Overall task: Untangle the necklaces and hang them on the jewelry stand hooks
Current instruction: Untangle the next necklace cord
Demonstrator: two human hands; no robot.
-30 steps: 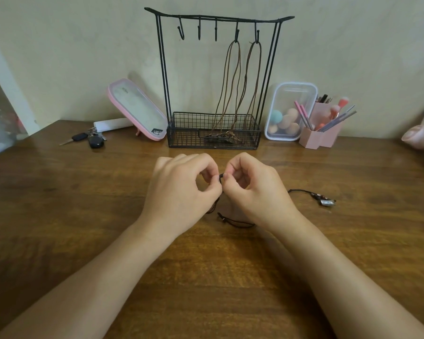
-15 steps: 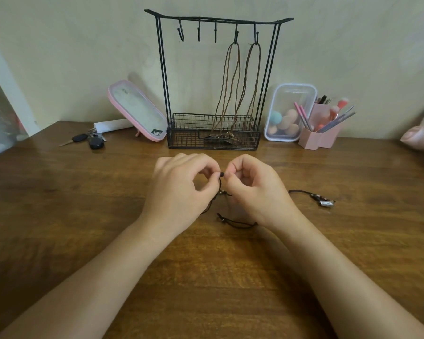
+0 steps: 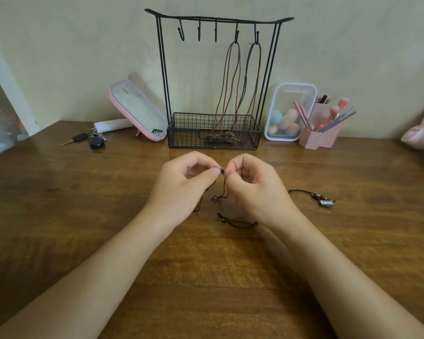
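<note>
Two hands meet in the middle of the frame, just above the wooden table (image 3: 83, 216). Your left hand (image 3: 181, 184) and your right hand (image 3: 252, 189) each pinch the black necklace (image 3: 238, 224) between thumb and finger, and your fingertips almost touch. Thin bits of cord hang down between your hands. A loop of it lies on the table just below your right hand. A beaded end (image 3: 324, 201) with a small silver charm lies to the right of your right wrist.

At the top middle, the black jewelry stand (image 3: 162, 69) stands by the wall. Two brown necklaces (image 3: 222, 138) hang from its two right hooks (image 3: 236, 37) and drop into its wire basket. To its left lean a pink mirror (image 3: 137, 110) and some keys (image 3: 93, 140). The mirror has a small dark label on its lower corner, too tiny to read. To the right stand a clear box (image 3: 289, 111) and a pink cup (image 3: 321, 138) of brushes.
</note>
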